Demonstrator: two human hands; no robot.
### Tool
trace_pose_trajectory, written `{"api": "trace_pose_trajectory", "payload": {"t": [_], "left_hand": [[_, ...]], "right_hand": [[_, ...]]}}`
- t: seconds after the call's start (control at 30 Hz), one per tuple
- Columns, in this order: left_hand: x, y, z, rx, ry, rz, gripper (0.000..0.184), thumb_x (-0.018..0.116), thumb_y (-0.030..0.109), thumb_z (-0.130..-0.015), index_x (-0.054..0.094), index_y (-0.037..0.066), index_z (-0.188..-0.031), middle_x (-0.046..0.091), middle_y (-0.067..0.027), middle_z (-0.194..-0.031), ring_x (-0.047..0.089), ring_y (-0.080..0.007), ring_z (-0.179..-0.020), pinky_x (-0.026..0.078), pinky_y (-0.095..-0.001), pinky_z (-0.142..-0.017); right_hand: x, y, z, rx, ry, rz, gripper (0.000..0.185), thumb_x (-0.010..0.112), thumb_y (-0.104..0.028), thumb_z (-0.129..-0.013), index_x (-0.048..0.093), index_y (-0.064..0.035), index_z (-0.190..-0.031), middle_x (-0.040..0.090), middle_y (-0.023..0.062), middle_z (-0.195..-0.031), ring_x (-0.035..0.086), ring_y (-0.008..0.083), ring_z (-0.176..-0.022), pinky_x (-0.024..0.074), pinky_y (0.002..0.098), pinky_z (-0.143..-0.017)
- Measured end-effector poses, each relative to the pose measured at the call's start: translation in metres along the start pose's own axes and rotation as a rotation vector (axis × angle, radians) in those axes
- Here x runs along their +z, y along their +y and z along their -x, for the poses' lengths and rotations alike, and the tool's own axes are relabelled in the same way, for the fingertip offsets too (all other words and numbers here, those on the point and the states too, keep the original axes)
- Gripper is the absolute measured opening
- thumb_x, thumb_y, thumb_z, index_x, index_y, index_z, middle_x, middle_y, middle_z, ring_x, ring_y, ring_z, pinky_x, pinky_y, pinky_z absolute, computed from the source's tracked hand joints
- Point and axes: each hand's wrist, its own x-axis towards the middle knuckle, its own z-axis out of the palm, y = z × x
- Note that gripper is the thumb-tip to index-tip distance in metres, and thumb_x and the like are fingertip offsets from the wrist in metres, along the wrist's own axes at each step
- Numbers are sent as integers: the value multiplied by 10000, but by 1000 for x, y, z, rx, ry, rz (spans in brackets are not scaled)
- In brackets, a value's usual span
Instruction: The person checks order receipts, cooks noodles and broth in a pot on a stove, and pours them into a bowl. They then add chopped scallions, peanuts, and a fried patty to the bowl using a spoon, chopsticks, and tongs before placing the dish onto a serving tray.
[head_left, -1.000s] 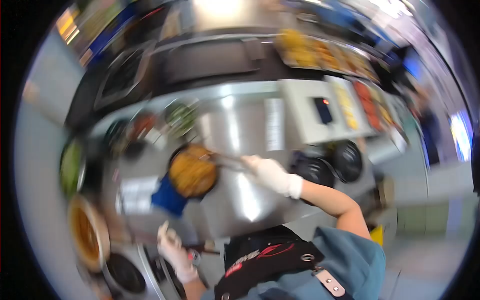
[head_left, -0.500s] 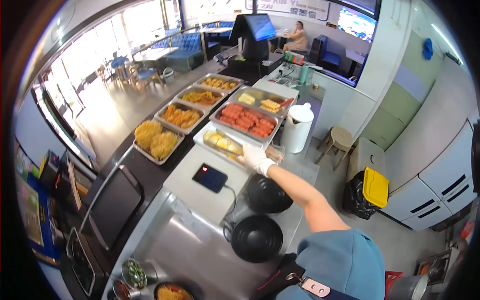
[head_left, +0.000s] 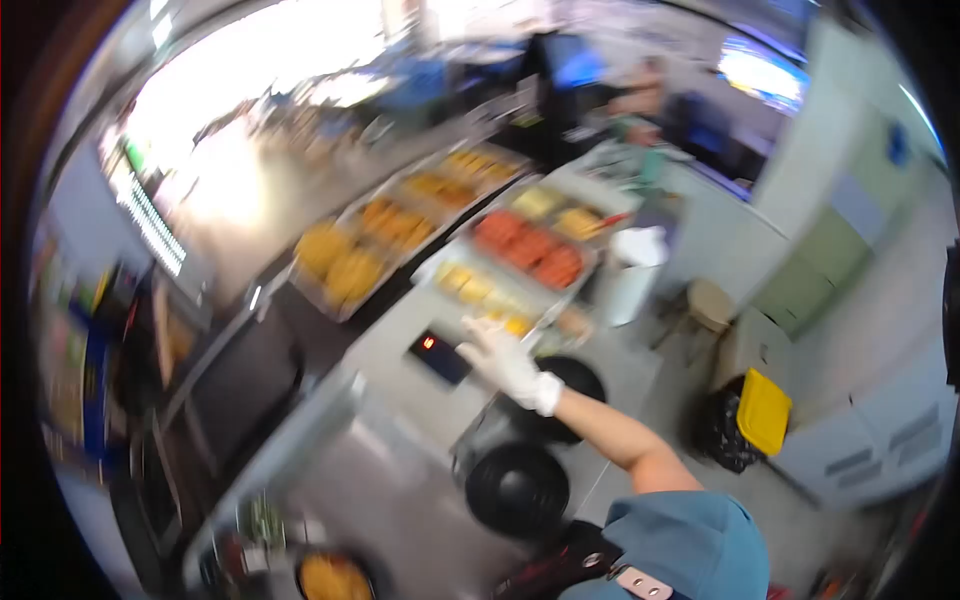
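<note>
My right hand (head_left: 505, 368), in a white glove, hovers between the scale-like dark device (head_left: 438, 357) with a lit red digit and the white tray (head_left: 428, 270) of yellow food pieces (head_left: 468, 285). Its fingers are stretched out and a little apart, and I see nothing held in them. Motion blur softens the view. Beneath the wrist sits a black bowl (head_left: 575, 395); a second black bowl (head_left: 517, 490) is nearer me. My left hand is out of sight.
Beyond the white tray stands a metal tray of reddish food (head_left: 528, 248). Several trays of fried food (head_left: 395, 225) line the counter's far side. A white jug (head_left: 633, 275) is at the right. Nearer me is a bowl of orange-yellow food (head_left: 335, 578).
My right hand has come away from the tray of yellow food and moved back towards me, its fingers now stretched out. The whole view has shifted and blurred.
</note>
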Motion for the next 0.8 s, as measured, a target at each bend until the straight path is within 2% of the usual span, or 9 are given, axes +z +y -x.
{"api": "trace_pose_trajectory", "payload": {"t": [0.03,0.1,0.13,0.17,0.23,0.43,0.5,0.6,0.8], "left_hand": [[-26,-23,-33,-25,30,125,369,506,310,-952,618,-11,-1094,612,-93,-891,582,-178,-718,510,-302,-589],[-52,-1,17,140,103,-245,333,493,247,-964,592,-37,-1107,625,-181,-1064,623,-260,-936,525,-385,-813],[-33,30,44,125,128,-280,341,509,230,-961,577,-48,-1146,627,-179,-1090,622,-233,-958,502,-346,-858],[-54,12,28,233,259,-412,343,477,242,-980,620,-40,-1114,651,-123,-1046,613,-178,-886,483,-295,-817],[-73,4,14,192,240,-416,338,497,246,-971,622,-23,-1133,660,-119,-1039,621,-173,-873,483,-291,-800],[-81,-19,-29,44,146,-455,341,505,264,-973,627,1,-1153,672,-120,-1005,625,-159,-827,482,-287,-775],[-77,-24,-43,8,85,-235,353,515,289,-970,624,16,-1166,663,-84,-901,588,-112,-653,467,-243,-593],[-70,4,-49,-253,-85,-114,391,539,355,-956,613,56,-1197,533,29,-706,328,-35,-388,202,-219,-332],[-72,27,-46,-282,-242,-117,427,464,363,-987,562,44,-1253,678,-137,-1033,558,-72,-510,254,-198,-343]], "right_hand": [[5,-30,15,-34,-75,-336,371,625,-194,-856,572,-14,-1176,622,196,-996,610,323,-907,485,373,-811],[29,-84,54,-45,-401,-567,293,572,-147,-915,587,-42,-1188,650,145,-996,624,238,-890,491,317,-779],[44,-111,74,157,-652,-737,288,541,-141,-937,578,-19,-1195,648,123,-1000,616,207,-899,492,309,-790],[59,-134,99,384,-905,-843,285,511,-135,-959,569,4,-1202,646,101,-1004,609,175,-908,493,301,-801],[101,-160,145,458,-1133,-868,285,479,-143,-980,562,-3,-1214,643,72,-1006,599,149,-909,493,290,-799],[211,-217,195,637,-1352,-987,495,380,-333,-1014,348,-42,-1413,530,134,-1283,552,243,-1116,489,380,-889],[243,-242,197,652,-1388,-1089,522,355,-362,-1018,305,-54,-1436,499,118,-1325,527,248,-1161,474,396,-923],[263,-270,195,737,-1472,-1354,536,355,-416,-1008,314,-97,-1437,472,67,-1362,464,197,-1238,406,401,-1009],[261,-273,200,880,-1430,-1323,595,330,-493,-982,313,-103,-1431,524,48,-1308,578,171,-1107,534,350,-842]]}}
